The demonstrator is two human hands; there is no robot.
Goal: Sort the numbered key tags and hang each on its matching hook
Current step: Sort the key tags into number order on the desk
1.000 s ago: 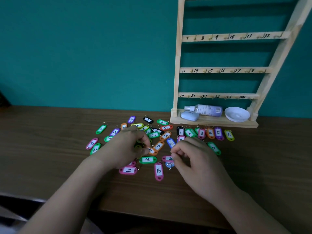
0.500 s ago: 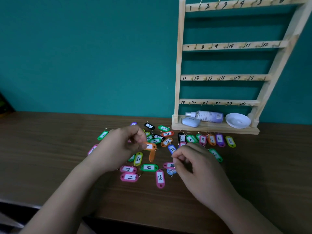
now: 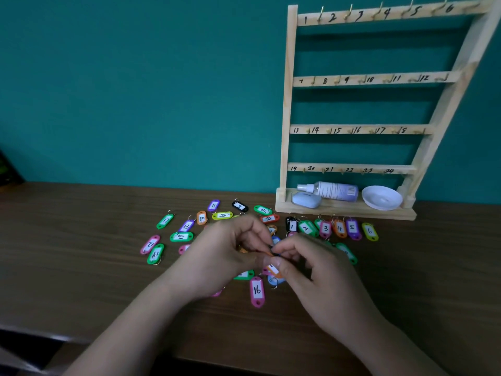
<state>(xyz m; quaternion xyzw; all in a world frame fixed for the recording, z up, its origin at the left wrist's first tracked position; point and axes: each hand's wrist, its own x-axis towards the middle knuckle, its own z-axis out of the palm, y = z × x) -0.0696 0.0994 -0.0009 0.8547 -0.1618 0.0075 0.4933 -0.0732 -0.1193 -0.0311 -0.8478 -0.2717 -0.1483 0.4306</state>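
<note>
Nearest me, a pink plastic key tag marked 16 (image 3: 257, 290) lies on the brown wooden surface (image 3: 81, 267). Just beyond it, the left hand (image 3: 230, 256) and right hand (image 3: 320, 272) meet, both pinching an orange plastic key tag (image 3: 273, 268) above the scattered coloured key tags (image 3: 181, 236). Farthest back I see the pale wooden hook rack (image 3: 284, 104).

Handwritten black numbers on the pale wooden hook rack (image 3: 287, 104): 1–6 along the top rail, 8–12 second, 14–17 third, 19–24 lowest. On the brown worktop (image 3: 81, 253), a pink oval plastic key tag (image 3: 257, 290) reads 16; a row of six coloured tags (image 3: 325, 228) reads 1 to 6.
</note>
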